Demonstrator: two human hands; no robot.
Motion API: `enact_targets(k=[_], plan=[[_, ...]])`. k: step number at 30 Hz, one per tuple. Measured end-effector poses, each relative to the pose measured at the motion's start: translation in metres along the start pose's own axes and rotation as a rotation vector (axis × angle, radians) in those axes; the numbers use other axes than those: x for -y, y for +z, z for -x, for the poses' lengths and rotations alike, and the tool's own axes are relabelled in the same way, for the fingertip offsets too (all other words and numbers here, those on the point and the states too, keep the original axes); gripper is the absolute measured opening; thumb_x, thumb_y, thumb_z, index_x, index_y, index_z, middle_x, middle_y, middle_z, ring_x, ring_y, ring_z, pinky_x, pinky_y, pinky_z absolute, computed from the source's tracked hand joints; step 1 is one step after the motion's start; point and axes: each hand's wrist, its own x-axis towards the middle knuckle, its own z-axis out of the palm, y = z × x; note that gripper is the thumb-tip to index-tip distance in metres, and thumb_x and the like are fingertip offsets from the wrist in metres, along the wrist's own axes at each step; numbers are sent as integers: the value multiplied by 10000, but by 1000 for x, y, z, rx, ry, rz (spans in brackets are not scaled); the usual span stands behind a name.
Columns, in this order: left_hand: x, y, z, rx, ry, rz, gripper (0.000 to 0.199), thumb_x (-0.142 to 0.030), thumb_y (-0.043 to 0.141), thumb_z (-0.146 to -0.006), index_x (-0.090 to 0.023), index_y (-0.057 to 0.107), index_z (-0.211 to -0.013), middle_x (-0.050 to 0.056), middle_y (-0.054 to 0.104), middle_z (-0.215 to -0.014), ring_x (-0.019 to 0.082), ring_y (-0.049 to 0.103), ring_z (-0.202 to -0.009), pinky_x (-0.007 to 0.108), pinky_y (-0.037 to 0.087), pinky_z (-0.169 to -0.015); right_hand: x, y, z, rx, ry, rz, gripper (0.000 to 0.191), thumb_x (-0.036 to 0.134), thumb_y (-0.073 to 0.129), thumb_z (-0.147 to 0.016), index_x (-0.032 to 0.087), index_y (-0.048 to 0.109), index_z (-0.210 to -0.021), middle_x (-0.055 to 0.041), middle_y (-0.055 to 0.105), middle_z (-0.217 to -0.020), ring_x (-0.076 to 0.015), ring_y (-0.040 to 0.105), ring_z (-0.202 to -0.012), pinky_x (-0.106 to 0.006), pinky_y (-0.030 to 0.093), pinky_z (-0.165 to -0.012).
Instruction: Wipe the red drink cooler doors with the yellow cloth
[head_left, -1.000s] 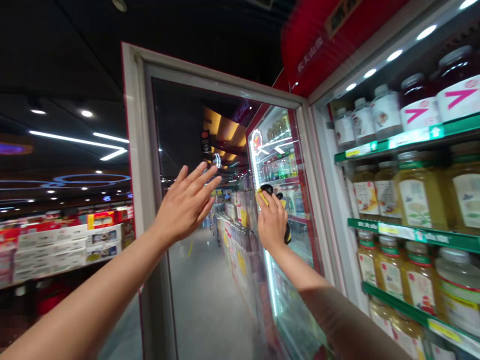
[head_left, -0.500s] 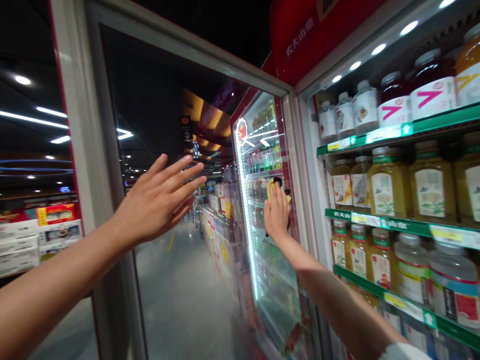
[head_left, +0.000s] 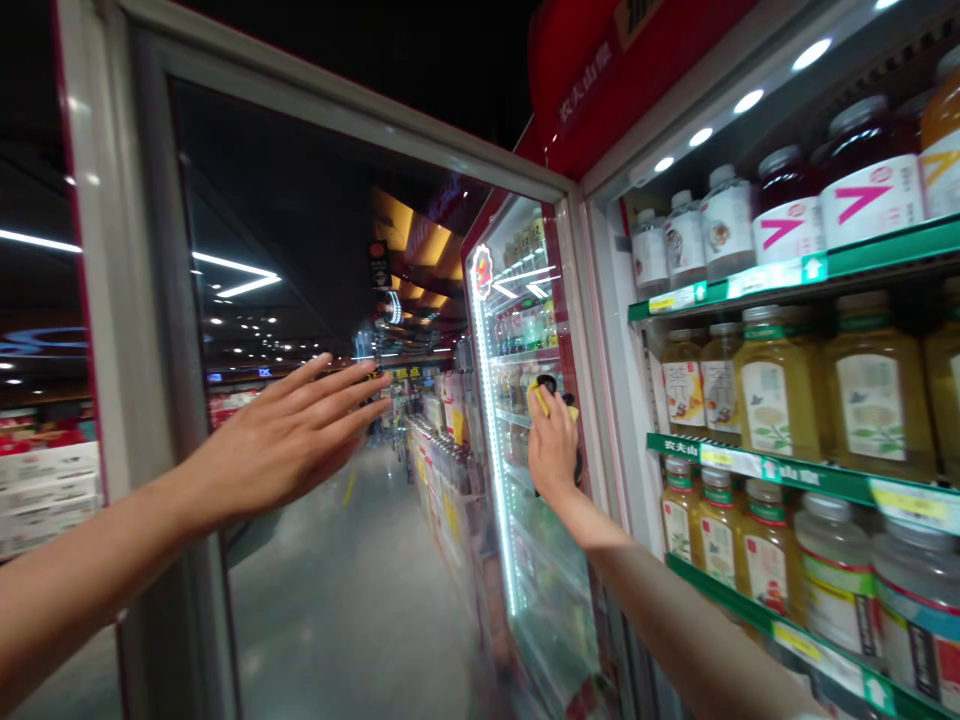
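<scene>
An open glass fridge door with a grey frame (head_left: 142, 300) stands before me. My left hand (head_left: 289, 435) is in front of its glass, near the outer frame, with the fingers spread and nothing in it. Close to the hinge side, my right hand (head_left: 553, 440) presses a yellow and black cloth (head_left: 541, 385) against the glass; its fingers partly cover the cloth. Whether my left hand touches the glass I cannot tell.
At the right, fridge shelves with green edges (head_left: 817, 464) hold rows of bottles (head_left: 776, 385). A lit drinks fridge (head_left: 517, 350) shows through the glass, beside an aisle floor (head_left: 337, 600). Stacked white boxes (head_left: 49, 490) stand at the far left.
My left hand has moved left and down over the door. The right hand and the cloth sit slightly lower in view. The view has shifted a little, with the door frame further left.
</scene>
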Motion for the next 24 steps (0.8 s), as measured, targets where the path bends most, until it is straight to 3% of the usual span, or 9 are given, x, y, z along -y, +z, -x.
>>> enact_targets(k=[3, 7, 12, 14, 20, 22, 24], plan=[[3, 1, 0, -10, 55, -5, 619, -348, 493, -938, -430, 339, -1532, -118, 439, -1542, 183, 524, -1379, 494, 281, -1258, 0, -2, -16, 115, -71, 13, 599, 109, 329, -960, 294, 448, -1517, -77, 501, -1530, -256, 343, -1476, -500, 371, -1151], [2, -3, -3, -43, 99, 8, 611, -340, 484, -942, -416, 347, -1532, -119, 462, -1520, 156, 567, -1333, 412, 282, -1265, -28, -5, -38, 70, 12, 49, 569, 136, 307, -976, 247, 451, -1514, -106, 476, -1549, -255, 365, -1461, -504, 367, -1152], [-2, -7, -7, -59, 122, 67, 586, -328, 510, -944, -364, 399, -1518, -91, 478, -1520, 144, 565, -1332, 361, 255, -1266, -61, -4, 13, -12, 35, 68, 550, 144, 319, -971, 224, 480, -1491, -145, 542, -1468, -256, 450, -1393, -501, 386, -1126], [-2, -6, -6, -40, 108, 71, 569, -333, 517, -945, -353, 422, -1505, -86, 482, -1523, 141, 552, -1344, 365, 243, -1268, -63, -2, 17, -30, 43, 46, 565, 127, 314, -957, 237, 491, -1482, -139, 562, -1438, -248, 468, -1375, -494, 394, -1118], [-2, -7, 1, 77, 64, -3, 490, -265, 524, -947, -274, 515, -1437, -36, 524, -1511, 155, 500, -1391, 435, 303, -1236, -57, 5, -53, 3, 183, 48, 596, 129, 336, -926, 258, 479, -1489, -105, 497, -1505, -254, 471, -1356, -465, 394, -1118], [-6, -10, -1, 96, 55, -29, 464, -262, 522, -954, -247, 537, -1417, -15, 544, -1498, 163, 494, -1395, 452, 331, -1221, -60, 2, -41, 24, 167, 41, 585, 147, 347, -940, 272, 466, -1499, -91, 482, -1525, -255, 457, -1372, -463, 387, -1124], [-11, -14, -5, 127, 12, -41, 423, -277, 496, -968, -222, 574, -1380, 2, 579, -1469, 174, 503, -1386, 470, 365, -1200, -67, -5, -1, 41, 118, 12, 562, 166, 347, -962, 271, 463, -1502, -88, 486, -1526, -252, 433, -1398, -465, 378, -1134]])
